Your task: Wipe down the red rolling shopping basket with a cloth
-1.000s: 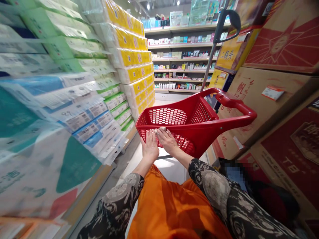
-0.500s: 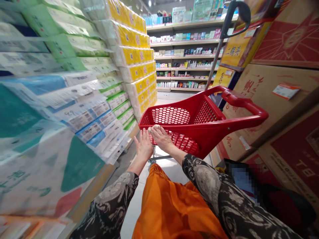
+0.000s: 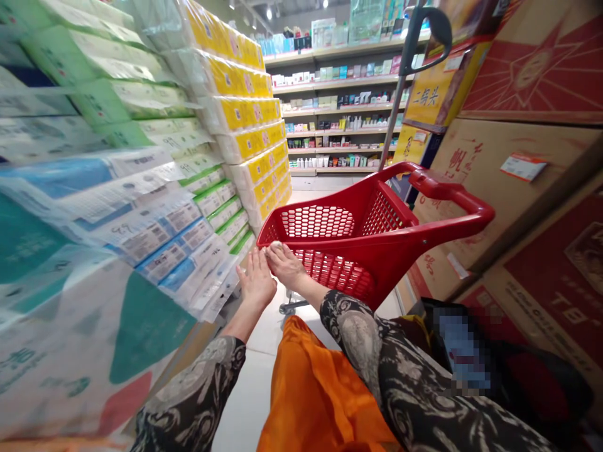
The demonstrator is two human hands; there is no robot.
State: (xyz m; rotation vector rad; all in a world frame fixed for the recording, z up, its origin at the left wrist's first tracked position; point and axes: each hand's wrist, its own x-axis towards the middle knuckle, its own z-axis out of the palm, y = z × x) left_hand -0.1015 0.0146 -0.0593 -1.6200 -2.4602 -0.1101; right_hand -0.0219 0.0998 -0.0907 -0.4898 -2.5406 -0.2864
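A red plastic shopping cart stands across the aisle in front of me, its basket empty where I can see inside. My left hand is open, fingers stretched out and pointing away, close by the cart's front left corner; whether the fingertips touch it I cannot tell. Beside it, my right hand is closed at the cart's near rim. A small pale bit shows at its fingers, too small to name. The cart's handle is off to the right, with neither hand on it.
Stacked tissue packs rise close on the left, with yellow-wrapped packs beyond. Cardboard boxes are piled on the right. A grey-handled pole stands behind the cart. Shelves of small goods cross the far end.
The cart and both hands appear slightly further left in view, and the hands a little lower. Both hands keep the same place at the cart's front corner.
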